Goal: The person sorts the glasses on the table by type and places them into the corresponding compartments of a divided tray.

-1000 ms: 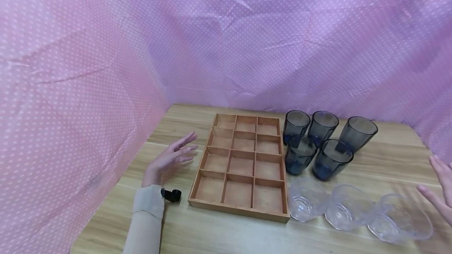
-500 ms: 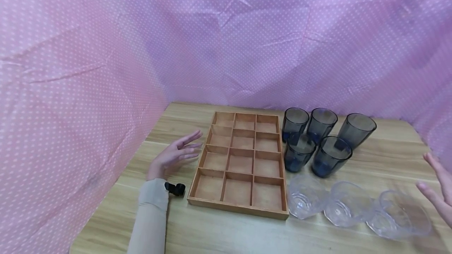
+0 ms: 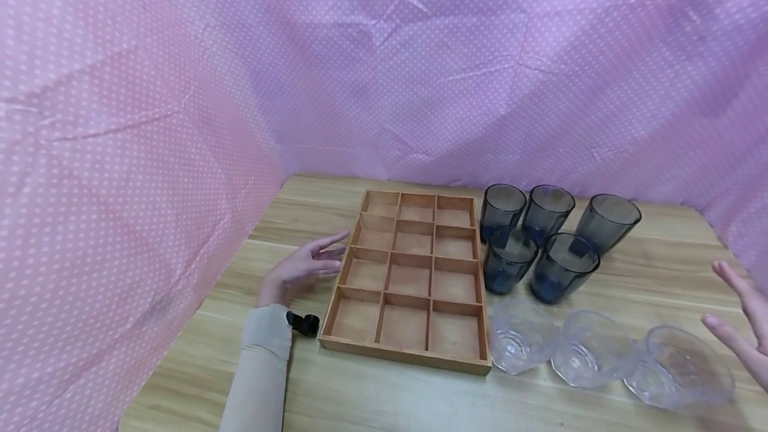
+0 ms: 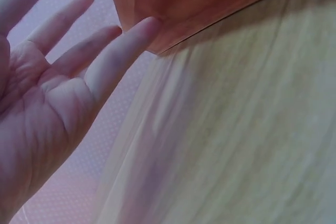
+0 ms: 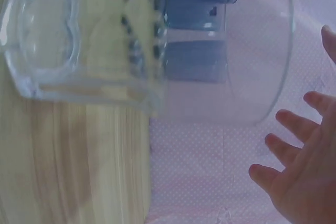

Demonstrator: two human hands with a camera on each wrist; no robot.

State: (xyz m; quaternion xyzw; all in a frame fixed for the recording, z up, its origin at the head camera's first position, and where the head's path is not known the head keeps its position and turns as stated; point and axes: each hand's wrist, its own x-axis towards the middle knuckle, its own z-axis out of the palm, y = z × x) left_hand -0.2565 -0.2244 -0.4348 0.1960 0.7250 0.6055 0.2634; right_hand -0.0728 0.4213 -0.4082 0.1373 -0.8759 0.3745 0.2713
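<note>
My left hand [image 3: 306,264] is beside the left edge of a wooden tray [image 3: 405,362] divided into several compartments. Its fingers are extended toward the tray's side and hold nothing. In the left wrist view, the fingers [image 4: 105,66] lie close to the tray's wall [image 4: 210,3]; whether they touch it I cannot tell. At the right edge of the head view, my right hand [image 3: 747,319] is spread, with nothing in it. The nearest thing to it is a clear drinking glass [image 3: 678,369], which also appears large in the right wrist view [image 5: 157,98], apart from the fingers.
More clear glasses [image 3: 519,339] stand in a row along the tray's right front. Behind them are several smoky blue-grey glasses [image 3: 564,269], upright by the tray's right side. Pink dotted cloth [image 3: 420,85] hangs behind and left of the wooden table [image 3: 228,352].
My left hand has moved right, closer to the tray's left edge. My right hand has shifted slightly left in the view. The tray and glasses stay in place.
</note>
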